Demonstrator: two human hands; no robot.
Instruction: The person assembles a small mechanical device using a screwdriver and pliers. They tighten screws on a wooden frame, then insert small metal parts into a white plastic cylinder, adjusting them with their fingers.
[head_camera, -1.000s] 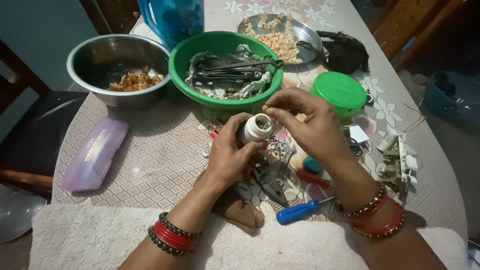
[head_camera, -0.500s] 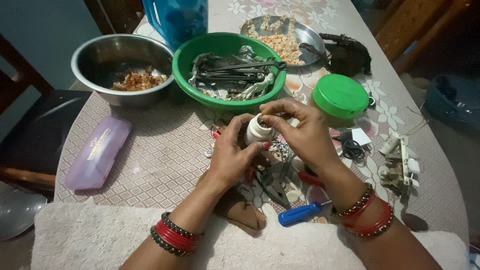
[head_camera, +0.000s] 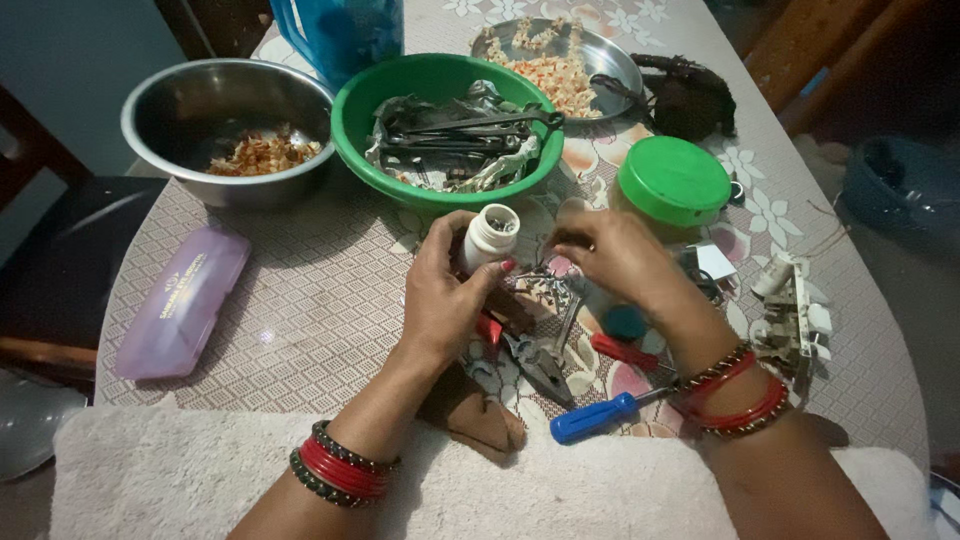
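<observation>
My left hand (head_camera: 447, 290) grips a small white plastic bottle (head_camera: 490, 236), upright with its mouth open. My right hand (head_camera: 620, 262) is just to the right of it, fingertips pinched together over a pile of small metal screws and parts (head_camera: 545, 290); whether a piece sits between the fingers is too small to tell. Below the hands lie pliers with red handles (head_camera: 530, 355) and a blue-handled screwdriver (head_camera: 598, 416). Both wrists wear red bangles.
A green bowl (head_camera: 360, 105) of metal tools stands behind the hands, a steel bowl (head_camera: 160, 100) to its left, a steel plate (head_camera: 620, 65) and green lid (head_camera: 673, 180) to the right. A purple case (head_camera: 182, 300) lies left, white electrical parts (head_camera: 790, 310) right, a white towel (head_camera: 180, 470) in front.
My right hand has come off the bottle's top and dropped to the right, onto the pile of metal parts. The left hand keeps the bottle, now more upright.
</observation>
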